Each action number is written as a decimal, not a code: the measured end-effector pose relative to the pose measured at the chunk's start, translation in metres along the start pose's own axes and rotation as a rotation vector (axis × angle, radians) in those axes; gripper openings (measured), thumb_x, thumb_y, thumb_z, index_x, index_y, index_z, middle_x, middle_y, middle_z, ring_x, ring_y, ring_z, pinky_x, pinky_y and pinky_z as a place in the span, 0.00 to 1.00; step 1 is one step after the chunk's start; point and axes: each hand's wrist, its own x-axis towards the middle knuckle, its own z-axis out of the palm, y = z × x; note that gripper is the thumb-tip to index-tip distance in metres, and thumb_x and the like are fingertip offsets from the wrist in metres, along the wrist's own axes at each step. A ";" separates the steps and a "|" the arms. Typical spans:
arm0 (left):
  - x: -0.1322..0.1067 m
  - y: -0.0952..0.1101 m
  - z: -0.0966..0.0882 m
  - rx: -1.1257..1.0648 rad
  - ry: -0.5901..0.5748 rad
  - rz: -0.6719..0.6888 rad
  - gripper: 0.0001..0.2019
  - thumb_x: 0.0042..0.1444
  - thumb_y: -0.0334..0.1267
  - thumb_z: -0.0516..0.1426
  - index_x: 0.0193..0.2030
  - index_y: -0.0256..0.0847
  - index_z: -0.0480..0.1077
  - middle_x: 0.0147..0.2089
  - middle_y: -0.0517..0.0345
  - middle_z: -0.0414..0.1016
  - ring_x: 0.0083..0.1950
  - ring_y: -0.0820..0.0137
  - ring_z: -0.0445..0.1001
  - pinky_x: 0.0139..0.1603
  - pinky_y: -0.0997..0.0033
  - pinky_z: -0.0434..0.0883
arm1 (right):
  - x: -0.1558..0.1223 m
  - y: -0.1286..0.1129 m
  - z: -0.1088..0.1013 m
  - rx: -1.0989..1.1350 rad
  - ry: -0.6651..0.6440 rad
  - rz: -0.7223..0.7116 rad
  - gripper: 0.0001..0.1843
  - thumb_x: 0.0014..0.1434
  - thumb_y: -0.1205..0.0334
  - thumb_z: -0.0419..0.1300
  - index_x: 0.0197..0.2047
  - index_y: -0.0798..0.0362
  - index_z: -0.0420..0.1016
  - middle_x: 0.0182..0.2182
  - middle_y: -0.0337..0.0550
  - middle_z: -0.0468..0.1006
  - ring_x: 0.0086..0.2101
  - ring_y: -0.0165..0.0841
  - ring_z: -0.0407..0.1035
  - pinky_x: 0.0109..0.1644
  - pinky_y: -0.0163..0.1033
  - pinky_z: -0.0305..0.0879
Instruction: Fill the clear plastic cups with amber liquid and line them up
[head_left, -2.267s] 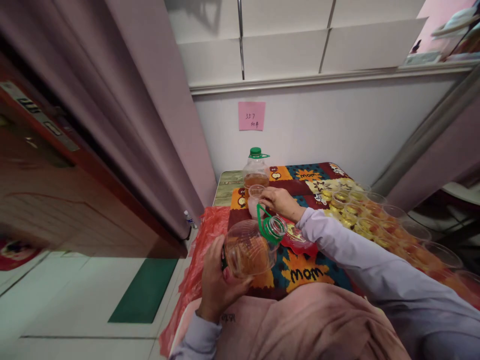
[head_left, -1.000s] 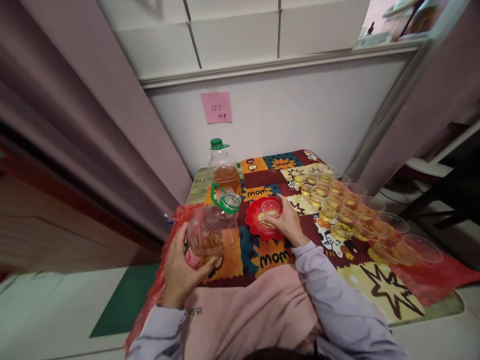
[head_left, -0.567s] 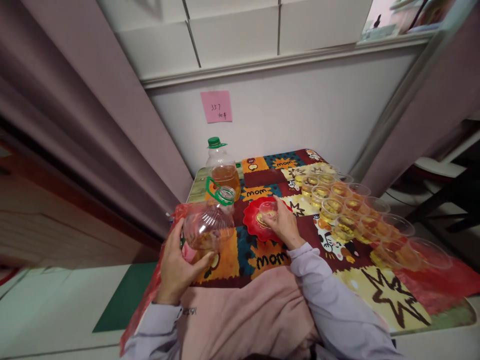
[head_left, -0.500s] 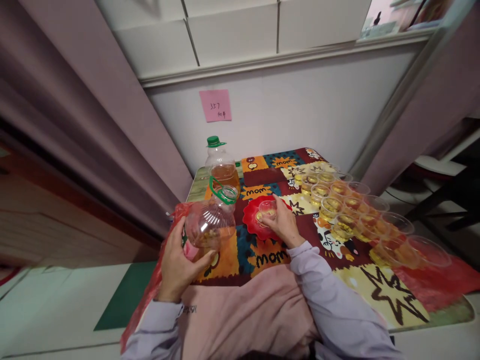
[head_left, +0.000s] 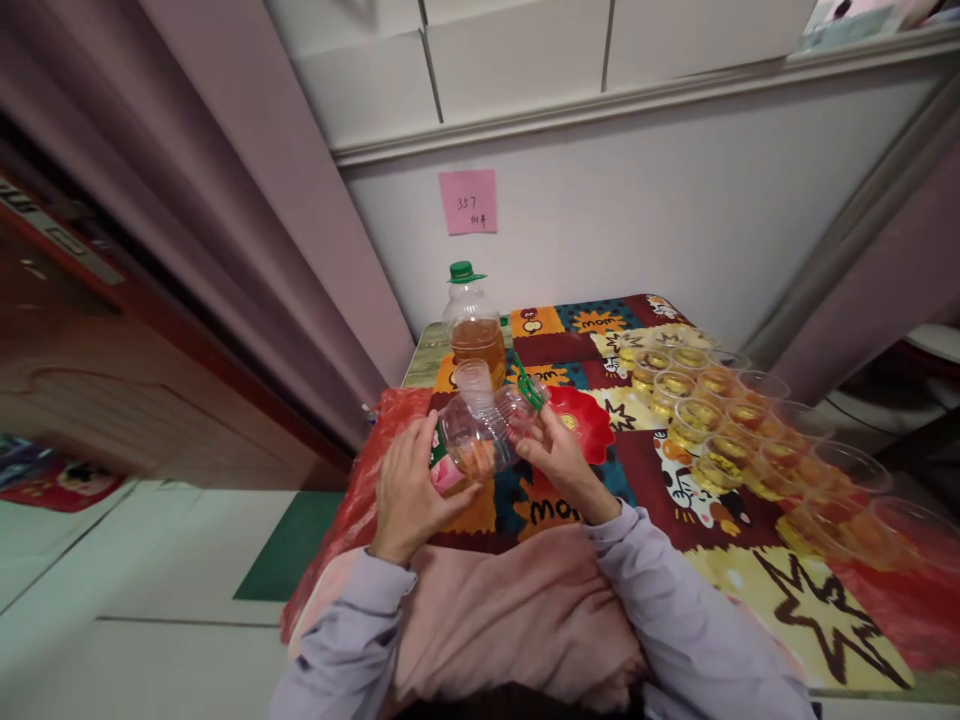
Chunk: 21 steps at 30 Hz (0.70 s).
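Clamped tilted clear plastic green-handled jug (head_left: 471,445) in left hand (head_left: 409,487) | had right hand (head_left: 559,458) by neck (head_left: 534,394), couldn't tell its hold | needed steady tilt, red scalloped plate (head_left: 598,430) just beyond

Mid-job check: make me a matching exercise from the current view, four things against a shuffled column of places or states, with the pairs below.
Things
1. Held bottle
2. Standing bottle
3. Handwritten note
4. Filled cups

Places and states
A. On the wall
B. To the right of the red dish
C. Tilted, left hand near its base, right hand near its neck
D. Upright, green cap on, amber liquid inside

Right pairs: 1-C, 2-D, 3-A, 4-B
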 end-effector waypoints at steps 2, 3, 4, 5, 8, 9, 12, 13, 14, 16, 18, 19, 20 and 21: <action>0.000 0.002 0.001 0.003 -0.004 0.004 0.56 0.51 0.56 0.72 0.82 0.44 0.54 0.76 0.37 0.68 0.75 0.40 0.69 0.75 0.39 0.65 | -0.002 0.001 0.003 0.010 0.035 -0.003 0.53 0.52 0.35 0.76 0.73 0.43 0.63 0.70 0.53 0.72 0.68 0.50 0.70 0.67 0.54 0.75; 0.000 0.003 0.001 0.006 -0.006 0.006 0.56 0.51 0.56 0.73 0.82 0.44 0.54 0.76 0.36 0.68 0.75 0.40 0.69 0.75 0.39 0.65 | -0.002 0.001 0.004 0.019 0.055 0.002 0.51 0.51 0.36 0.77 0.72 0.43 0.64 0.70 0.54 0.72 0.67 0.50 0.71 0.68 0.55 0.75; 0.000 0.003 0.001 0.011 -0.011 0.011 0.57 0.50 0.56 0.73 0.82 0.45 0.54 0.76 0.36 0.68 0.75 0.40 0.69 0.75 0.39 0.65 | -0.002 0.001 0.004 0.031 0.071 0.009 0.51 0.51 0.38 0.77 0.71 0.44 0.64 0.70 0.55 0.72 0.66 0.50 0.72 0.68 0.56 0.75; 0.000 0.002 0.001 0.014 -0.019 0.021 0.58 0.49 0.57 0.74 0.82 0.45 0.53 0.76 0.35 0.68 0.75 0.40 0.69 0.75 0.39 0.65 | -0.002 0.002 0.005 0.041 0.083 0.017 0.50 0.51 0.39 0.77 0.71 0.45 0.64 0.70 0.56 0.72 0.65 0.50 0.73 0.68 0.57 0.75; 0.000 0.001 0.000 0.009 -0.047 0.063 0.62 0.47 0.59 0.75 0.83 0.44 0.51 0.78 0.34 0.66 0.75 0.39 0.68 0.74 0.39 0.66 | -0.002 0.004 0.005 0.055 0.092 0.031 0.51 0.52 0.40 0.77 0.72 0.45 0.63 0.70 0.57 0.72 0.64 0.50 0.74 0.68 0.58 0.75; 0.000 0.000 0.000 0.011 -0.050 0.073 0.62 0.47 0.59 0.75 0.83 0.43 0.51 0.78 0.33 0.65 0.76 0.39 0.68 0.74 0.39 0.67 | -0.002 0.005 0.005 0.058 0.090 0.034 0.52 0.52 0.40 0.77 0.72 0.45 0.63 0.71 0.57 0.71 0.65 0.50 0.74 0.68 0.58 0.75; 0.000 -0.001 -0.001 0.035 -0.031 0.073 0.59 0.51 0.56 0.73 0.83 0.42 0.51 0.77 0.33 0.66 0.75 0.39 0.69 0.73 0.39 0.68 | -0.002 0.004 0.005 0.061 0.064 0.044 0.54 0.51 0.38 0.77 0.74 0.45 0.62 0.71 0.57 0.71 0.65 0.51 0.73 0.66 0.56 0.76; 0.001 -0.002 -0.001 0.041 -0.018 0.066 0.57 0.51 0.55 0.73 0.83 0.41 0.52 0.76 0.34 0.67 0.74 0.40 0.70 0.73 0.39 0.68 | -0.002 0.003 0.003 0.051 0.055 0.039 0.56 0.51 0.38 0.78 0.75 0.45 0.61 0.72 0.57 0.70 0.66 0.51 0.72 0.66 0.56 0.77; 0.001 -0.003 -0.001 0.042 -0.004 0.058 0.56 0.52 0.54 0.72 0.82 0.41 0.53 0.76 0.34 0.68 0.74 0.40 0.70 0.73 0.39 0.68 | -0.002 0.000 0.000 0.031 0.052 0.028 0.57 0.51 0.38 0.78 0.76 0.45 0.59 0.73 0.57 0.68 0.68 0.52 0.70 0.66 0.56 0.77; 0.003 -0.005 -0.001 0.031 0.021 0.045 0.54 0.53 0.54 0.71 0.82 0.41 0.54 0.75 0.34 0.69 0.74 0.40 0.71 0.73 0.39 0.68 | -0.001 -0.005 -0.009 -0.030 0.079 -0.019 0.59 0.52 0.37 0.78 0.78 0.45 0.58 0.76 0.57 0.64 0.71 0.52 0.66 0.68 0.55 0.75; 0.005 -0.006 -0.002 0.015 0.036 0.039 0.53 0.54 0.53 0.71 0.82 0.41 0.54 0.76 0.34 0.69 0.74 0.40 0.70 0.73 0.39 0.69 | 0.000 -0.010 -0.020 -0.064 0.144 -0.064 0.55 0.55 0.35 0.75 0.78 0.46 0.60 0.76 0.57 0.63 0.72 0.52 0.64 0.72 0.56 0.70; 0.006 -0.006 -0.003 0.009 0.036 0.036 0.53 0.54 0.53 0.70 0.82 0.40 0.54 0.76 0.34 0.68 0.75 0.40 0.70 0.73 0.39 0.69 | 0.001 -0.011 -0.025 -0.049 0.185 -0.073 0.52 0.58 0.33 0.72 0.77 0.46 0.63 0.75 0.57 0.65 0.72 0.51 0.65 0.73 0.56 0.68; 0.006 -0.006 -0.004 0.006 0.035 0.033 0.53 0.55 0.53 0.70 0.82 0.40 0.54 0.76 0.34 0.68 0.75 0.40 0.70 0.73 0.38 0.69 | 0.003 -0.012 -0.030 -0.008 0.230 -0.073 0.48 0.60 0.31 0.69 0.75 0.46 0.65 0.74 0.57 0.68 0.70 0.50 0.68 0.73 0.57 0.68; 0.007 -0.006 -0.004 0.005 0.032 0.027 0.53 0.55 0.53 0.70 0.82 0.40 0.54 0.77 0.34 0.68 0.75 0.40 0.70 0.73 0.38 0.69 | 0.006 -0.012 -0.035 0.053 0.275 -0.067 0.45 0.62 0.29 0.67 0.73 0.46 0.68 0.71 0.57 0.71 0.69 0.49 0.70 0.73 0.58 0.68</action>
